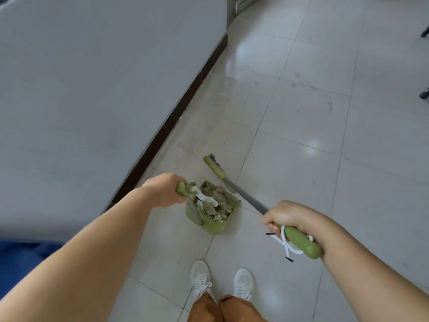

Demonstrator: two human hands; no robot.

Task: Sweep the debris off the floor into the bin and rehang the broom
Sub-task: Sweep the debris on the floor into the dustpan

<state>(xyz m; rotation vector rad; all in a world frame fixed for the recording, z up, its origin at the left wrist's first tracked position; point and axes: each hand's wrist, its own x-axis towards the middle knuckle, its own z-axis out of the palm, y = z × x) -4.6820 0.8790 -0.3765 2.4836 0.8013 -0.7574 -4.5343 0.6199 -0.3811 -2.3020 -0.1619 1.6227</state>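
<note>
Broom: long axis runs from about 4 o'clock, at the person's right fist, up to about 10 o'clock, where the green head meets the tiled floor just past the dustpan. Dark bristles peek out at the far tip of the head.
Broom handle: grey metal shaft, ending in a green grip with a white cord knotted round it; the cord's black-tipped ends hang free.
Right hand: fingers curled fully round the top of the green grip, a closed fist; the butt of the grip sticks out behind the hand toward 5 o'clock, the shaft leaves the fist toward 10 o'clock.
Dustpan: green, standing on the floor at centre, its open mouth turned toward 1 o'clock, next to the broom head.
Debris: a grey-green heap of fluff and scraps of white paper filling the pan.
Left hand: wrapped tight round the green top of the dustpan's upright handle; fingertips hidden on the far side.
Wall: pale, with a dark skirting board running from 7 o'clock to 12 o'clock, to the left of the pan.
Shoes: white pair at 6 o'clock, toes toward the pan, well short of it.
</note>
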